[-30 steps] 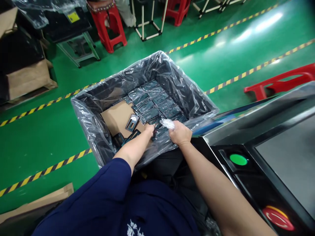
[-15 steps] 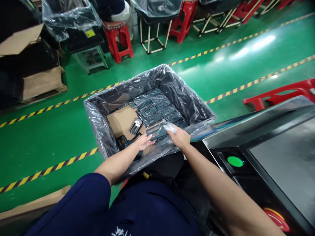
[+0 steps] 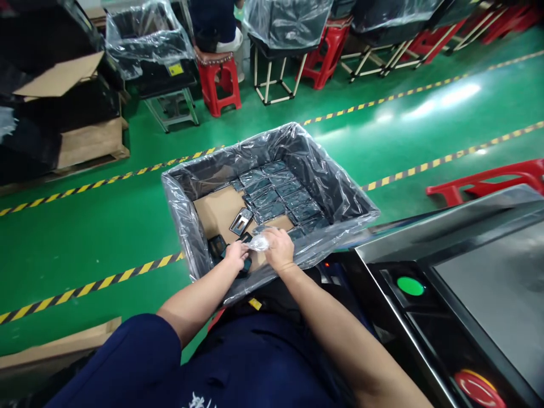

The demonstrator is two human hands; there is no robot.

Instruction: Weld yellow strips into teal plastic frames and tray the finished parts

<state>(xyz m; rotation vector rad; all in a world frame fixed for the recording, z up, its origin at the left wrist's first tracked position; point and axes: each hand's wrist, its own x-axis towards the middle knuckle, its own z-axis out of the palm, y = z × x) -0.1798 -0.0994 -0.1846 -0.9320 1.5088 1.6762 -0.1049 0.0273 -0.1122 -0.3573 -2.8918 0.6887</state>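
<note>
Over the near side of a plastic-lined bin [image 3: 340, 204], my right hand [image 3: 279, 249] is closed on a crumpled clear plastic bag [image 3: 258, 243]. My left hand [image 3: 237, 255] pinches the bag's other end, close to the right hand. Whether something is inside the bag I cannot make out. Just under the left hand lie loose dark frames [image 3: 217, 246], partly covered by it. A dark frame with a light rectangular window [image 3: 241, 221] rests on a cardboard sheet [image 3: 216, 205]. Rows of dark parts in clear bags [image 3: 272, 204] fill the right side of the bin.
On the right stands a machine with a green button [image 3: 410, 285] and a red emergency knob [image 3: 478, 391]. A red stool [image 3: 488, 184] is behind it. Across the taped green floor are a seated person [image 3: 215, 25], another red stool [image 3: 219, 85] and lined bins [image 3: 284, 25] on stands.
Both hands held a flat bagged dark part above the rows; now they are further left with crumpled plastic between them. Cardboard shows where that part was. The camera view has shifted slightly.
</note>
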